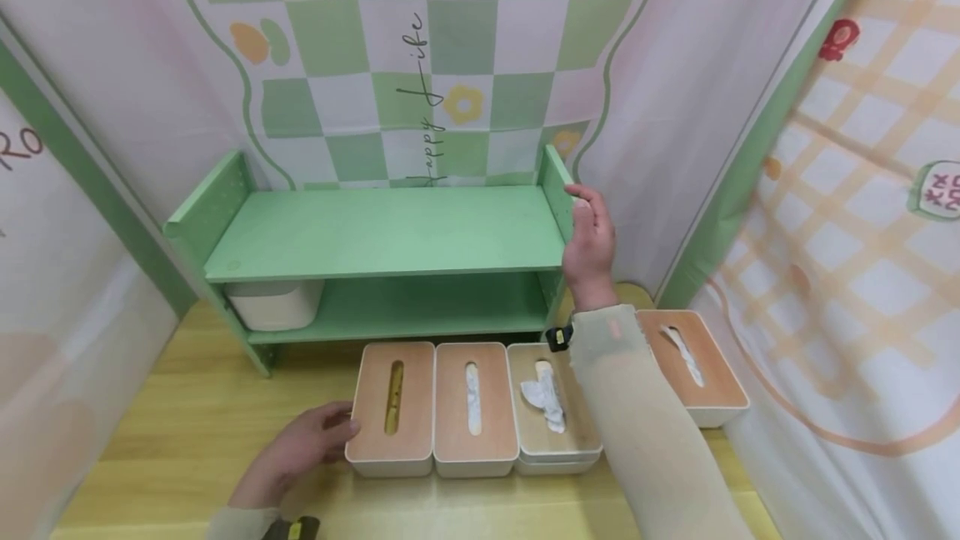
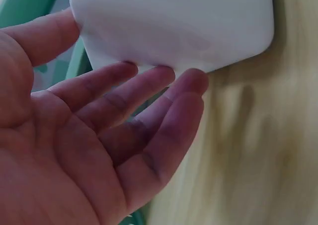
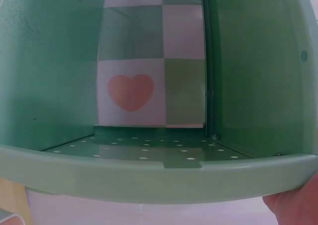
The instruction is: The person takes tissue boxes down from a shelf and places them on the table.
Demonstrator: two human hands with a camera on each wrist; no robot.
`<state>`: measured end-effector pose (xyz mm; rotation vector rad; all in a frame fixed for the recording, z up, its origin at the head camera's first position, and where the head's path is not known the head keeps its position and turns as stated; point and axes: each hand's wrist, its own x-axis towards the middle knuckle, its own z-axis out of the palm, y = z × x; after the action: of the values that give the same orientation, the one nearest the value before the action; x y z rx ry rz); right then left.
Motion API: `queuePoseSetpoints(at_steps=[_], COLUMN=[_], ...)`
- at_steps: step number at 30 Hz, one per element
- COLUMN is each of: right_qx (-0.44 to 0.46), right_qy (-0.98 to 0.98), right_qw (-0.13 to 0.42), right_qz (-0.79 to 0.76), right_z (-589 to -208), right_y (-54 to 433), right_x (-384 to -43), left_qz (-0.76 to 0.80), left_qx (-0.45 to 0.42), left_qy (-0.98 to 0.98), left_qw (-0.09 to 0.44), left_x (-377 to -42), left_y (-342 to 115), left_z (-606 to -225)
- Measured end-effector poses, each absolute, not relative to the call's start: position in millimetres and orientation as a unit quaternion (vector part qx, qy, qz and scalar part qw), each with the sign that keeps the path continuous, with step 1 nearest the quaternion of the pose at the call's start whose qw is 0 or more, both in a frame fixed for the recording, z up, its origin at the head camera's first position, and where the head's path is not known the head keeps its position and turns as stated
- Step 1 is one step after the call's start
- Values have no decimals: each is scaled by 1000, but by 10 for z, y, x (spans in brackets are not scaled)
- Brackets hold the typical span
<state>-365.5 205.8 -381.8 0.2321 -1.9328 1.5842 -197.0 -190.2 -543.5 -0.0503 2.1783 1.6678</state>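
Note:
My left hand [image 1: 303,444] lies beside the leftmost tissue box [image 1: 375,407], a white box with a wooden lid. In the left wrist view, its loosely bent fingers [image 2: 164,130] and thumb touch the white side of that box [image 2: 174,26]. My right hand [image 1: 590,252] is at the right side panel of the green two-tier shelf [image 1: 390,227], fingers against its outer edge. Only part of the right hand [image 3: 296,205] shows in the right wrist view, below the panel's rim [image 3: 149,183]; most of its fingers are hidden there.
Beside the first box stand a second tissue box [image 1: 487,415] and a third [image 1: 573,423] with tissue sticking out. Another tissue box [image 1: 720,357] is right of my forearm. A white bin [image 1: 273,307] sits on the shelf's lower tier. Patterned curtains [image 1: 465,48] surround the wooden table [image 1: 165,432].

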Motion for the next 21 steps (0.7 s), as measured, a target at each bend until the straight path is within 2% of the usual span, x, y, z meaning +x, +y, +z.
queuePoseSetpoints(at_steps=[10, 17, 21], right_qx=[91, 94, 92], right_qy=[-734, -731, -734], right_qw=[312, 312, 306], right_qz=[596, 600, 599], right_z=[-3811, -3797, -3789], right_y=[2051, 2050, 2051], right_x=[-3637, -3632, -3628], left_qz=[370, 285, 229], left_qx=[15, 109, 146], left_qy=[926, 951, 957], left_qw=[77, -60, -106], left_x=[-1912, -1952, -1993], left_y=[-1830, -1897, -1958], left_z=[-5182, -5017, -4980])
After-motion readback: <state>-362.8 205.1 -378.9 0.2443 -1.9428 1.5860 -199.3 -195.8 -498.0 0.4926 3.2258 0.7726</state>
